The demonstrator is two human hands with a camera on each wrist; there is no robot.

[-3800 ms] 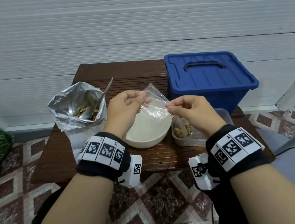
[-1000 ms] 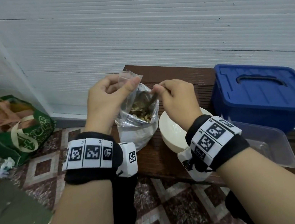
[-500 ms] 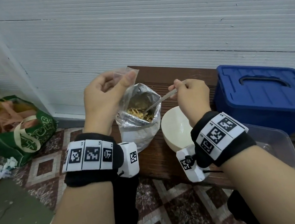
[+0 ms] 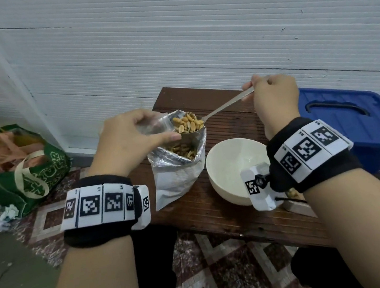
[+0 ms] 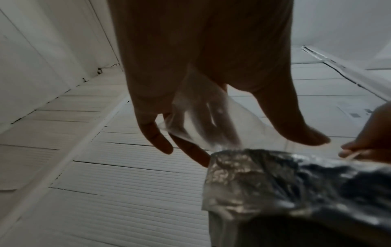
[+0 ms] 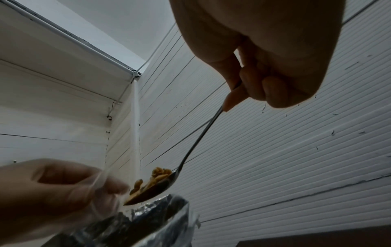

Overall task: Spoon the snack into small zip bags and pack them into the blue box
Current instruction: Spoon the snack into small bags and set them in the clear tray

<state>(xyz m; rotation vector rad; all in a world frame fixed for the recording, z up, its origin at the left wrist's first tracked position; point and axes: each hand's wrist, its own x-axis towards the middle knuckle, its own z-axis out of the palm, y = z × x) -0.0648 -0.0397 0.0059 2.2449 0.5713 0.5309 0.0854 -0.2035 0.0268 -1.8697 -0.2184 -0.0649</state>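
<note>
While my left hand (image 4: 130, 138) pinches the clear zip bag (image 4: 155, 125) open between thumb and fingers, my right hand (image 4: 274, 99) grips the spoon (image 4: 225, 106) handle, its bowl heaped with snack (image 4: 188, 123) just beside the bag's mouth, above the foil pouch (image 4: 178, 168). Right of my right wrist sits the blue box (image 4: 356, 123), lid on.

A lived-in home corner, patterned floor tiles (image 4: 235, 272), white ribbed wall panels (image 4: 165, 34), stuffed green shopping bag (image 4: 25, 171) (on the floor)
</note>
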